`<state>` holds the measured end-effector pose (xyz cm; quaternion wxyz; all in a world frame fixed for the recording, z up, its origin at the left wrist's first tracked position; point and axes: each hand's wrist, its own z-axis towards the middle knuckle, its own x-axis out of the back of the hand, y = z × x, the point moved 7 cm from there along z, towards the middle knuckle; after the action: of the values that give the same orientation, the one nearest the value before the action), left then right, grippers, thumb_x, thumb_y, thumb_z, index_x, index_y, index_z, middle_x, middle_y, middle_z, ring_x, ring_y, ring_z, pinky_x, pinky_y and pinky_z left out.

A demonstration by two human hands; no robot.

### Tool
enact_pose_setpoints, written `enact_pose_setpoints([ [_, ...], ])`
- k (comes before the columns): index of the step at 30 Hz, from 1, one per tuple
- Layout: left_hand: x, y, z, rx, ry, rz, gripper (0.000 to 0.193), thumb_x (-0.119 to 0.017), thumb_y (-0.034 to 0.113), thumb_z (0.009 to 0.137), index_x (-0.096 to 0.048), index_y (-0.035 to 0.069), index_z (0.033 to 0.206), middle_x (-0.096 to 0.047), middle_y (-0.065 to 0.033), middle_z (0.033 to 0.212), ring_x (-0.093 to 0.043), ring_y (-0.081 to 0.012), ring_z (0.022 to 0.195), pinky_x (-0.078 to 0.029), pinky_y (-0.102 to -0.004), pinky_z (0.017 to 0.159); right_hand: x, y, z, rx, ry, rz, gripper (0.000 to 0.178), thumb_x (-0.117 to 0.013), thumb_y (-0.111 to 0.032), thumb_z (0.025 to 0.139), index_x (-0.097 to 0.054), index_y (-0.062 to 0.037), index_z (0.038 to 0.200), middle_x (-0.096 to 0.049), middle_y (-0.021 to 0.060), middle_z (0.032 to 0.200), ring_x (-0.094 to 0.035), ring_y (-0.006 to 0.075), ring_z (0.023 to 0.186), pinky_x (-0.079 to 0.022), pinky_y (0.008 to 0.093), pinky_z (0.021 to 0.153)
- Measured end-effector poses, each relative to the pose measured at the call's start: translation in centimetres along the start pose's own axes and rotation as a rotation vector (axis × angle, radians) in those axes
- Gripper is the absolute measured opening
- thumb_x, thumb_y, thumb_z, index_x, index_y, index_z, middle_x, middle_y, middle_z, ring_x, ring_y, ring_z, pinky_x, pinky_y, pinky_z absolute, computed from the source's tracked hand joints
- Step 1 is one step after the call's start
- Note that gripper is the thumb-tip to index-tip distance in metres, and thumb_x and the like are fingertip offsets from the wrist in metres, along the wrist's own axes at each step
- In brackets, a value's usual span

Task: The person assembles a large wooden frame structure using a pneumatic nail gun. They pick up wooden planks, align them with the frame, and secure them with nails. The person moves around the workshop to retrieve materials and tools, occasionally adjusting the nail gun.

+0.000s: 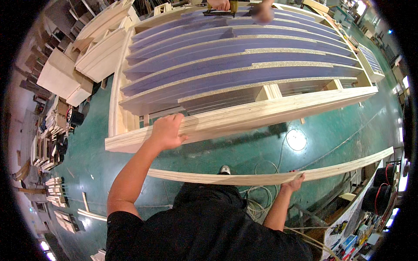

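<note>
A large plywood frame [244, 114] lies across the view in front of me, with rows of purple-faced boards [244, 69] set on edge inside it. My left hand [167, 130] is closed over its near rail, fingers on top and thumb against the near face. Nearer my body, my right hand [294, 181] grips a long, narrow plywood strip [209, 178]. That strip runs from beside my left forearm to the far right, apart from the frame. Short wooden blocks [270, 92] stand between the near rail and the first board.
At the frame's far side, another person's hand [219, 4] holds a dark nail gun [217, 13]. Plywood boxes [65, 78] stand at the left. Hoses [261, 200] coil on the green floor [196, 156]. A cluttered bench [348, 230] and black reels [375, 198] stand at the lower right.
</note>
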<state>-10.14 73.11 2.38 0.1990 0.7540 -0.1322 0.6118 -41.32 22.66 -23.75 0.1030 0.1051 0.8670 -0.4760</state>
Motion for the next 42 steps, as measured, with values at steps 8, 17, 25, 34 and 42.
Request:
enact_pose_setpoints([
  [8, 0.5, 5.6, -8.9, -0.473, 0.341, -0.433, 0.072, -0.075, 0.042, 0.079, -0.048, 0.009, 0.137, -0.046, -0.0182, 0.14, -0.045, -0.0389, 0.129, -0.03, -0.0566, 0.111, 2.3, 4.3, -4.3, -0.044, -0.001, 0.048, 0.051, -0.058, -0.049, 0.094, -0.052, -0.005, 0.118, -0.061, 0.0119, 0.09, -0.062, 0.0258, 0.082, -0.053, 0.0406, 0.072],
  [17, -24.3, -8.4, -23.3, -0.204, -0.596, -0.158, 0.089, -0.061, 0.072, 0.08, -0.047, 0.009, 0.141, -0.047, -0.0189, 0.142, -0.044, -0.0385, 0.132, -0.029, -0.0593, 0.11, 5.9, 13.4, -16.1, -0.115, -0.024, 0.028, 0.049, -0.053, -0.049, 0.096, -0.054, -0.0055, 0.118, -0.061, 0.0107, 0.091, -0.062, 0.0273, 0.086, -0.052, 0.0421, 0.078],
  [25, -27.4, -20.7, -32.4, -0.127, -0.386, -0.058, 0.074, -0.067, 0.062, 0.08, -0.053, 0.012, 0.133, -0.059, -0.0097, 0.127, -0.052, -0.0303, 0.122, -0.037, -0.0494, 0.098, 9.7, 23.6, -27.8, -0.322, -0.113, 0.11, 0.055, -0.052, -0.057, 0.095, -0.049, -0.013, 0.128, -0.061, 0.0134, 0.102, -0.06, 0.0315, 0.093, -0.05, 0.0489, 0.086],
  [34, -22.5, -26.2, -35.2, -0.174, -0.298, 0.038, 0.067, -0.071, 0.062, 0.076, -0.062, 0.014, 0.121, -0.063, -0.005, 0.121, -0.054, -0.0248, 0.117, -0.034, -0.0433, 0.099, 13.8, 16.4, -34.0, -0.608, -0.308, -0.031, 0.061, -0.065, -0.057, 0.088, -0.051, -0.0105, 0.125, -0.059, 0.0154, 0.113, -0.058, 0.0362, 0.109, -0.048, 0.0607, 0.092],
  [42, -24.7, -26.6, -33.2, -0.218, -0.39, 0.025, 0.059, -0.072, 0.058, 0.077, -0.064, 0.019, 0.121, -0.063, -0.0032, 0.121, -0.053, -0.0235, 0.117, -0.032, -0.0428, 0.101, 27.9, 30.9, -8.6, -0.447, -0.168, -0.402, 0.053, -0.061, -0.051, 0.09, -0.051, -0.0118, 0.125, -0.056, 0.0112, 0.118, -0.055, 0.0334, 0.112, -0.049, 0.0506, 0.087],
])
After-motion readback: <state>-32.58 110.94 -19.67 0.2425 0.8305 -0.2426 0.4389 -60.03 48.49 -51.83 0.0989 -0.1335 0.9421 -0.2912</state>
